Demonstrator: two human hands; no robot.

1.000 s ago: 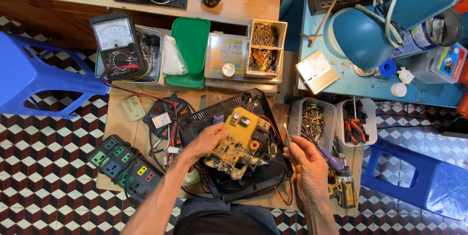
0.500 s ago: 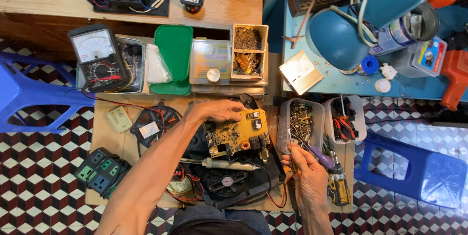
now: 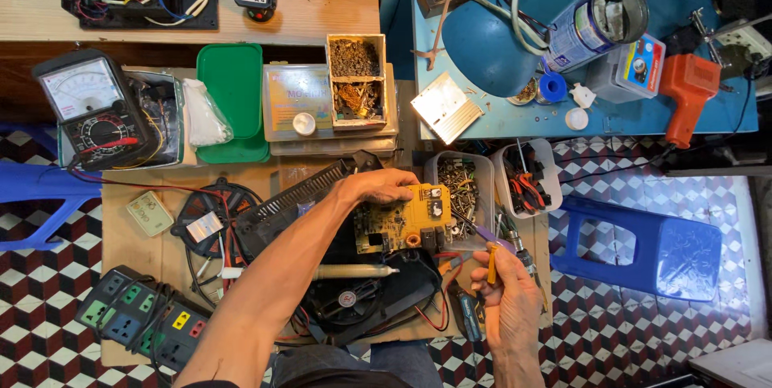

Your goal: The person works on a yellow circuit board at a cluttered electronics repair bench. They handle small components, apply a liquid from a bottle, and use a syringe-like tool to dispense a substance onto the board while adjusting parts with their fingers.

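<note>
Since half a second ago, the left hand (image 3: 378,187) has stayed on the yellow printed circuit board (image 3: 402,225) and turned it a little flatter, while the right hand (image 3: 507,295) has come up with its tool nearer to the board's right edge.

Nearest to me, at the lower middle of the frame, the right hand pinches a small screwdriver with a yellow handle and purple tip (image 3: 492,253) between thumb and fingers; the tip points up-left, just beside the board but I think not touching it. To the left of it a cream-coloured soldering iron (image 3: 354,272) lies across the black plastic appliance housing (image 3: 362,295) with a round fan in it.

In the centre of the frame, the board is held above this housing. The left hand is closed on its upper left edge, fingers bent over the top, the thumb hidden beneath. I judge the board light and stiff but fragile: parts and solder joints can crack, and wires still tie it to the housing, so it is best held by the bare edges, as now.

Farther, right of the board, stands a clear plastic tub of screws (image 3: 462,187). At the lower left lies a black power strip with coloured sockets (image 3: 137,325). At the upper left rests an analogue multimeter with a white dial (image 3: 88,106), and beside it a green plastic tray (image 3: 233,98).
</note>
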